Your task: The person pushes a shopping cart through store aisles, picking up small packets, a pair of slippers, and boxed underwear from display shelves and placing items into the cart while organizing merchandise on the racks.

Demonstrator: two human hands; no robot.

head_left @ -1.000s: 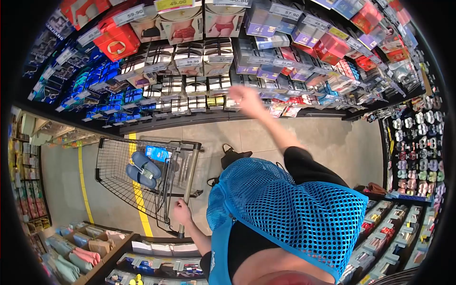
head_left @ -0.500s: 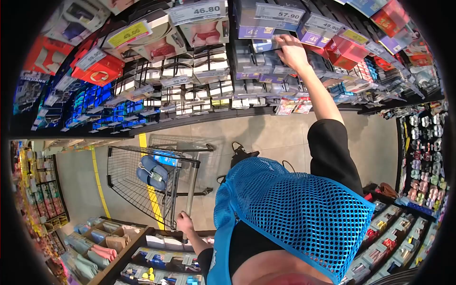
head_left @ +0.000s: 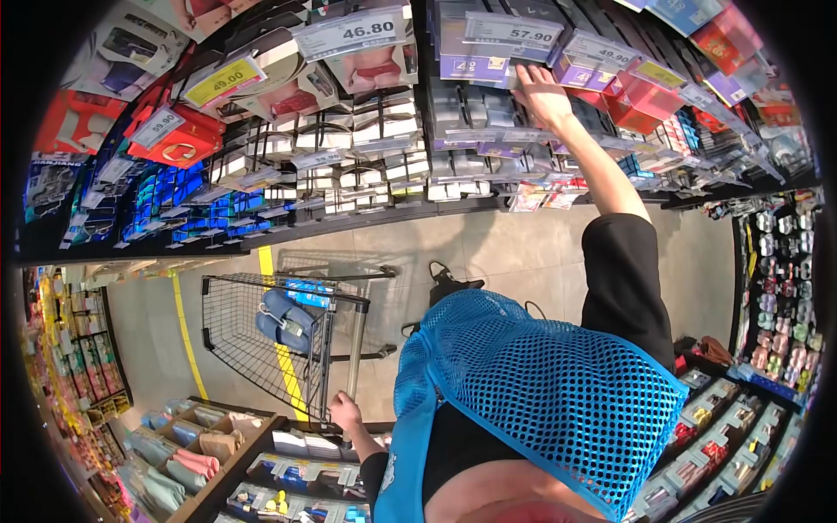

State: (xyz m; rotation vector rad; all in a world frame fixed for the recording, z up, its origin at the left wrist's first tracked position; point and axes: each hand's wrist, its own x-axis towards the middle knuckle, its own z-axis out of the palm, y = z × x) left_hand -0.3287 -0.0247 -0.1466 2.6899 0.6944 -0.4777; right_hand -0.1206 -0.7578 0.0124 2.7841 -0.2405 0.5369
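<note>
My right hand (head_left: 542, 96) is stretched up to the shelf, its fingers extended against the lower right edge of a purple and grey package (head_left: 471, 68) under the 57.90 price tag (head_left: 513, 31). I cannot see my right thumb clearly. Lower down, my left hand (head_left: 344, 410) is wrapped round the handle (head_left: 357, 353) of a wire shopping cart (head_left: 253, 318). In the cart lie a pair of dark blue slippers (head_left: 285, 322) and a blue package (head_left: 308, 293).
Packed underwear hangs in rows, including a red box (head_left: 179, 135) and white packs (head_left: 384, 122). A wooden bin (head_left: 205, 449) with folded items stands at lower left, near yellow floor lines (head_left: 187, 340). Eyewear-like goods (head_left: 776, 288) hang at right.
The package at my right hand was tipped out and now sits back in line with its row. My right fingers have straightened. My left hand keeps hold of the cart.
</note>
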